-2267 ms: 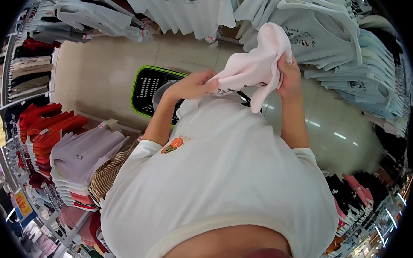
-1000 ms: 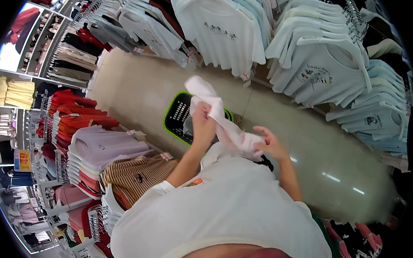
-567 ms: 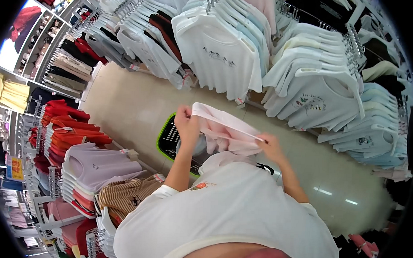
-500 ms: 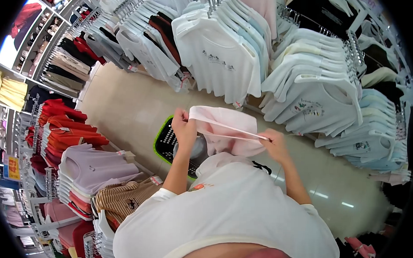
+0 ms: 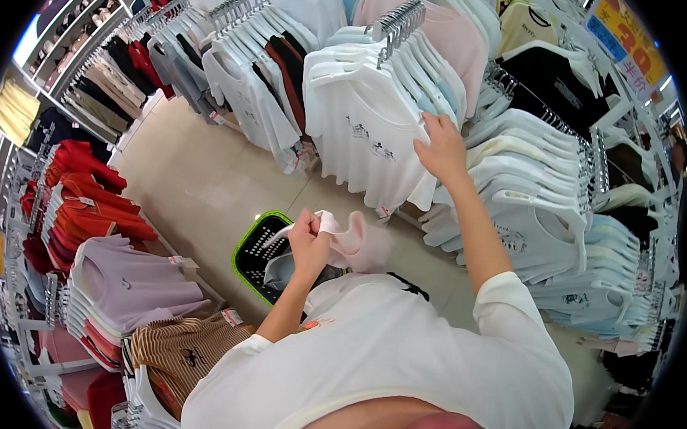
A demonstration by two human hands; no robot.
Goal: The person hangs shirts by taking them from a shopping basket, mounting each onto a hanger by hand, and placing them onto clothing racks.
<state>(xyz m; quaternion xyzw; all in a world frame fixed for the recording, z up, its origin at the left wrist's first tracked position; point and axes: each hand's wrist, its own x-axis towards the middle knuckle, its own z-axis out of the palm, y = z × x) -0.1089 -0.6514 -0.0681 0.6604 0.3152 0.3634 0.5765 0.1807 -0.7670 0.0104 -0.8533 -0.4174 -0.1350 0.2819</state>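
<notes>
My left hand (image 5: 310, 240) is closed around a bunched part of a pale pink garment (image 5: 361, 244), whose loose end hangs to the right and is blurred. My right hand (image 5: 442, 148) reaches up to the rack, fingers stretched out at the shoulder and sleeve of a white T-shirt (image 5: 363, 123) with a small dark print across its chest. That shirt is at the front of a row of hanging tops. Below my left hand stands a black shopping basket (image 5: 236, 262) with a green rim. Greyish cloth (image 5: 281, 270) lies inside it, partly covered by my arm.
More tops on white hangers (image 5: 531, 223) fill the rack on the right. Red tops (image 5: 89, 165), a lilac top (image 5: 130, 282) and a brown striped top (image 5: 188, 346) hang at the left. A tiled floor aisle (image 5: 200, 162) runs between. A price sign (image 5: 631, 43) hangs upper right.
My right hand has let go of the pink garment and moved up to the white T-shirt. The garment, stretched between both hands before, now hangs bunched from my left hand. The view has shifted.
</notes>
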